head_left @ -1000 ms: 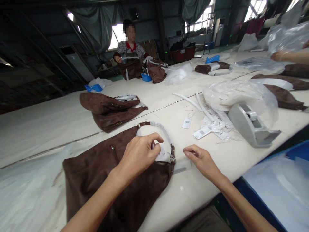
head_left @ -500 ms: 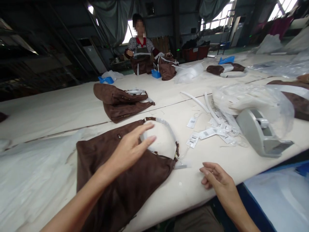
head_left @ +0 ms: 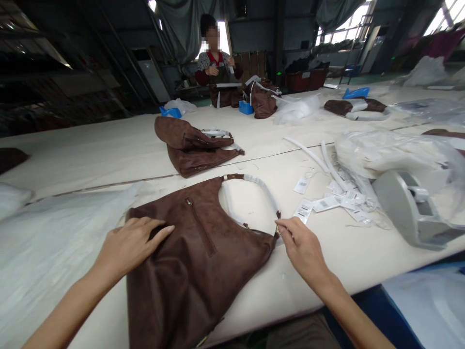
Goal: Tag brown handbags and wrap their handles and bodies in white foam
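Observation:
A brown handbag (head_left: 203, 286) with a slanted zip pocket lies flat on the pale table in front of me. My left hand (head_left: 132, 240) rests on its upper left part, fingers laid over the material and thumb apart. At the bag's right corner, my right hand (head_left: 300, 237) pinches the lower end of the shoulder strap (head_left: 264, 188) by its metal fitting. White wrapping covers most of that strap. Just beyond my right hand are several white tags (head_left: 327, 203) with barcodes and thin strings.
Behind the bag lie two more brown bags (head_left: 196, 145). A grey tape dispenser (head_left: 403, 208) stands at right beside a clear plastic bag (head_left: 388, 150). Plastic sheeting (head_left: 54, 261) covers the left side. A co-worker (head_left: 218, 68) stands across the table among bags.
My left hand has moved left from above the strap opening onto the bag's left part, uncovering the zip pocket. My right hand has come left and taken hold of the strap's end.

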{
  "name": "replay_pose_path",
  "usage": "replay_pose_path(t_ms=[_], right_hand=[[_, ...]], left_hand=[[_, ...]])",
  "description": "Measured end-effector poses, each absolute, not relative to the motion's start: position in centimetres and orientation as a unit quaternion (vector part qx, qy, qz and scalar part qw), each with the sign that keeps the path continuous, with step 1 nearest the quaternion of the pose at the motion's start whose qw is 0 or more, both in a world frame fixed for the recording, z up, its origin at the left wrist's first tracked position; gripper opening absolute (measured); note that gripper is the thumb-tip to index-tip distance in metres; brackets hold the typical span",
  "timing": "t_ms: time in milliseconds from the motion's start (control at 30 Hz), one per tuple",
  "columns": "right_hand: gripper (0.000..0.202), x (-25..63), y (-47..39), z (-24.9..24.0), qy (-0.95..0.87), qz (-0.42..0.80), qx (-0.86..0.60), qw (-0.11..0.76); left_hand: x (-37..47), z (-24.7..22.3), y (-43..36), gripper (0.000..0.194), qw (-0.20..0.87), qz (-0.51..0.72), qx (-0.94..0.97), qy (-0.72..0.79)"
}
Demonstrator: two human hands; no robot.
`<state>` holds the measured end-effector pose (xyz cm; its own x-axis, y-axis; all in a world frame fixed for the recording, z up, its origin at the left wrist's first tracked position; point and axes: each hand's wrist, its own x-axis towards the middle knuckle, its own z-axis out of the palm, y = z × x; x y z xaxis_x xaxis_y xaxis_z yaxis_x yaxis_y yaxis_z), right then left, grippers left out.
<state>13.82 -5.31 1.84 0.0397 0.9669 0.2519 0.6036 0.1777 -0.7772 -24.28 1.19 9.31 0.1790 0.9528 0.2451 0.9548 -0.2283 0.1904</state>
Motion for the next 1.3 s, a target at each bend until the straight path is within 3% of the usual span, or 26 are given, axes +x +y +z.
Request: replay_pose_path(t_ms=[133, 200, 300, 433, 667, 900, 1067, 1200, 1300], right_hand=[[0.045, 12.0, -0.3, 2.7, -0.855, 0.154, -0.435, 0.238], [0.047, 11.3, 2.0, 2.6, -0.91, 0.163, -0.353, 0.145], [0.031, 11.1, 4.2, 2.7, -0.944, 0.143, -0.292, 0.052], [0.01, 11.6, 5.4, 3.7, -0.969, 0.083, -0.232, -0.021], [0.018, 12.6, 4.7, 5.4, -0.973, 0.036, -0.198, -0.116], [0.02, 13.2, 4.4, 6.5, -0.97, 0.007, -0.196, -0.143], [0.019, 13.7, 8.0, 9.4, -0.955, -0.042, -0.275, -0.104], [0.027, 14.4, 9.6, 11.3, -0.918, -0.098, -0.382, -0.035], [0.04, 15.2, 6.5, 10.6, -0.883, -0.106, -0.449, 0.086]], left_hand=[[-19.9, 10.2, 1.3, 0.04, 0.113, -0.078, -0.817, -0.561], [-17.9, 10.1, 2.0, 0.038, 0.084, -0.078, -0.865, -0.489], [-15.6, 9.2, 3.4, 0.04, 0.012, -0.025, -0.916, -0.399], [-14.1, 8.1, 5.2, 0.042, -0.065, 0.046, -0.935, -0.346], [-13.4, 6.5, 6.8, 0.048, -0.047, 0.029, -0.948, -0.312], [-13.7, 6.3, 5.9, 0.045, -0.016, -0.003, -0.943, -0.333], [-11.4, 9.3, 5.0, 0.042, 0.029, -0.001, -0.889, -0.457], [-8.4, 11.1, 4.9, 0.04, 0.006, -0.014, -0.837, -0.547], [-9.0, 11.6, 3.5, 0.042, -0.017, -0.046, -0.839, -0.542]])
